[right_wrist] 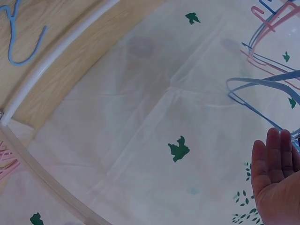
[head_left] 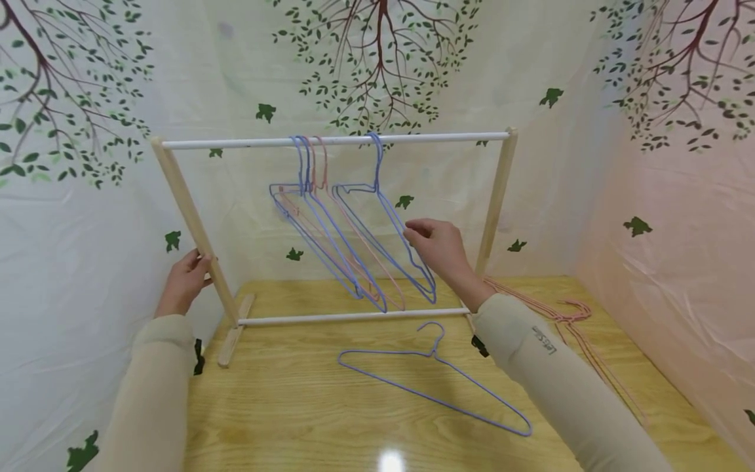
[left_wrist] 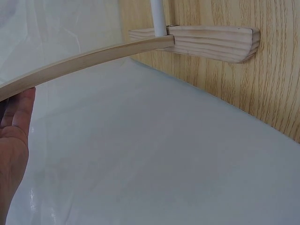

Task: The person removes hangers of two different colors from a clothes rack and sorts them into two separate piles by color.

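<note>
Four hangers on top rail point(head_left: 336, 139) | right hand point(head_left: 439, 249): fingertips pinch rightmost blue hanger point(head_left: 389, 229) at its lower arm | left hand point(head_left: 184, 282): fingers wrapped on rack's left upright point(head_left: 194, 226) | loose blue hanger point(head_left: 433, 377) flat on table point(head_left: 295, 406) | pink hangers point(head_left: 575, 328) lying right.

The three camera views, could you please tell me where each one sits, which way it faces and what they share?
Head: worn on the head, looks forward and down at the rack, its hangers and the table; both sleeved arms, the left hand on the left post, the right hand at the rightmost hanging hanger.
Left wrist: looks along that post to the rack's foot; palm edge shows.
Right wrist: looks past the palm at the backdrop and hangers.
Shared: the rack shows in all three.
</note>
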A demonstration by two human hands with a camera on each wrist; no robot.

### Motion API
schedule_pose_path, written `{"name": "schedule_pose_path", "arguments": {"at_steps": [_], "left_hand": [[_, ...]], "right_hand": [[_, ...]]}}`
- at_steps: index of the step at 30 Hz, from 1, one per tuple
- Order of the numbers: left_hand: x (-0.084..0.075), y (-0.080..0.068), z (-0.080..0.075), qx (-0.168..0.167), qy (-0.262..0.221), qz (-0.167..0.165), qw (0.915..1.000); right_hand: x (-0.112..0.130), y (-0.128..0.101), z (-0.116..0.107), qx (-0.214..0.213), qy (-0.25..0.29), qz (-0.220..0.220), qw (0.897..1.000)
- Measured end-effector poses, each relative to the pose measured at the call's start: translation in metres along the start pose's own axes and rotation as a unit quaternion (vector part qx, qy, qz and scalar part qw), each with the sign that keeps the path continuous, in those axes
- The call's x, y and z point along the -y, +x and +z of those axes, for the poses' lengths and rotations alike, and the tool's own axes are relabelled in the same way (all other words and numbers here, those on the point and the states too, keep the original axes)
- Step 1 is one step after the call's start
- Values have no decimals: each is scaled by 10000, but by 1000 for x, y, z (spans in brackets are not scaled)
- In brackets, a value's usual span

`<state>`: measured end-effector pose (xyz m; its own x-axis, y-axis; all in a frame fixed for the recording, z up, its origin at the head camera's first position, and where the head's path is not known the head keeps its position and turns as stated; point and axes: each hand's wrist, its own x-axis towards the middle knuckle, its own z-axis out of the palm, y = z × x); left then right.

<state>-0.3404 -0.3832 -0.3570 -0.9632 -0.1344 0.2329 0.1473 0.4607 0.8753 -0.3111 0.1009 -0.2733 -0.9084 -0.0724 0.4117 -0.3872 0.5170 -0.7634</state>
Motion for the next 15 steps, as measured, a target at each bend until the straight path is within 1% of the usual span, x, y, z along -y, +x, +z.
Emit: {"name": "schedule_pose_path", "arguments": {"at_steps": [3,8,15], "left_hand": [[0,-2,-1,49,-9,48,10000],[0,0,-1,43,14,45,10000],[1,2,0,30,28,5,10000]], "right_hand": [[-1,1,0,41,-2,84,10000],[-5,3,0,-34,24,120,9999],[-7,4,-2,-460,-52,-39,9989]]}}
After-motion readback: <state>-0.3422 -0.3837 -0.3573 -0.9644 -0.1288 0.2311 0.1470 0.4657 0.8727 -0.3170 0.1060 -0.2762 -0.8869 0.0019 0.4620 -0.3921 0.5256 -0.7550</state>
